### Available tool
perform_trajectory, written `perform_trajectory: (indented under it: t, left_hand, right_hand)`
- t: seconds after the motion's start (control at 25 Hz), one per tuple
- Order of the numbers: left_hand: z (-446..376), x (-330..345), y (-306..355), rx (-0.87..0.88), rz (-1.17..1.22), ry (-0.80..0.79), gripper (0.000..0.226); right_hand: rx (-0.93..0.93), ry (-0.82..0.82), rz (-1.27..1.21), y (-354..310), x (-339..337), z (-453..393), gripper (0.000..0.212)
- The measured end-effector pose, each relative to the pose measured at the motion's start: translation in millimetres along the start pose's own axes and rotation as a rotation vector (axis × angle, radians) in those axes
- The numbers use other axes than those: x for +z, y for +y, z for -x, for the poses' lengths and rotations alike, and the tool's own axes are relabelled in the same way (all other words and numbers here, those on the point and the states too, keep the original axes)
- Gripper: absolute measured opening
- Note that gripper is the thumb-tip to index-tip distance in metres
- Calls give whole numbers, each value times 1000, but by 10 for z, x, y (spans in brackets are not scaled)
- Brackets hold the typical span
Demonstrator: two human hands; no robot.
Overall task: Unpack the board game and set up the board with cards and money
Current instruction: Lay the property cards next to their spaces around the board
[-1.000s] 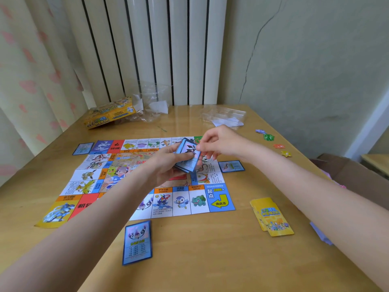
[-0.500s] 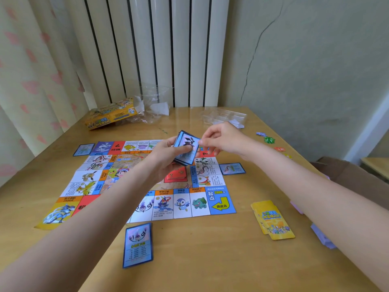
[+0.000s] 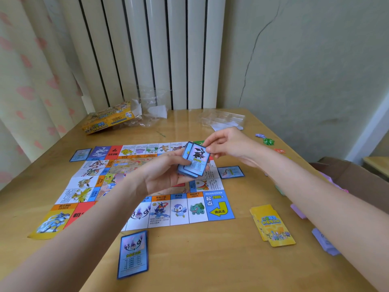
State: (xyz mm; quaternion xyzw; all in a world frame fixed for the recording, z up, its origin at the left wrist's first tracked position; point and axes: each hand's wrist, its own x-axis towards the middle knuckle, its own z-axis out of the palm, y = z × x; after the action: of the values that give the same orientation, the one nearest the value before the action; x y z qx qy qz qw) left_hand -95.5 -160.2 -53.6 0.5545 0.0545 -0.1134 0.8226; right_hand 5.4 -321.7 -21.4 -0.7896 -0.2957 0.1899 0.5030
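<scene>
Nearest me, at about 6 o'clock on the worktop point(image 3: 210, 260), I see a single blue card point(image 3: 133, 254) lying face up, just beside the near edge of the game board point(image 3: 147, 186) without touching it. At 4 o'clock sits a small fanned pile of yellow cards point(image 3: 272, 225), and further right, partly behind my right forearm, I make out pale purple slips point(image 3: 325, 242); I cannot tell what they are.

The board lies flat across the middle of the worktop, its blue start square with the yellow arrow at the near right corner. Above the board's centre, my left hand point(image 3: 162, 175) has its fingers and thumb curled round a stack of blue cards point(image 3: 192, 163), held tilted toward me. My right hand point(image 3: 229, 144) comes in from 2 o'clock and pinches the top card point(image 3: 197, 159) of that stack at its upper right corner; it shows a dark winged creature.

Another blue card point(image 3: 231, 172) lies face up just beside the board's right edge at 3 o'clock, and one more point(image 3: 80, 154) lies at the far left corner, around 10 o'clock. Small coloured tokens point(image 3: 267, 141) are scattered near the right edge at 2 o'clock.

Farthest away, at 11 o'clock, the yellow game box point(image 3: 107, 119) lies on its side, with crumpled clear wrapping point(image 3: 151, 106) next to it and a clear plastic tray point(image 3: 223, 120) at 1 o'clock.
</scene>
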Motion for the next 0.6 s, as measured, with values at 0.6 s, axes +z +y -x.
perform_trajectory:
  t: [0.6]
  left_hand:
    - [-257,-370,590,198,-517,466,37]
  right_hand:
    - [-149,110,152,-378,167,-744,14]
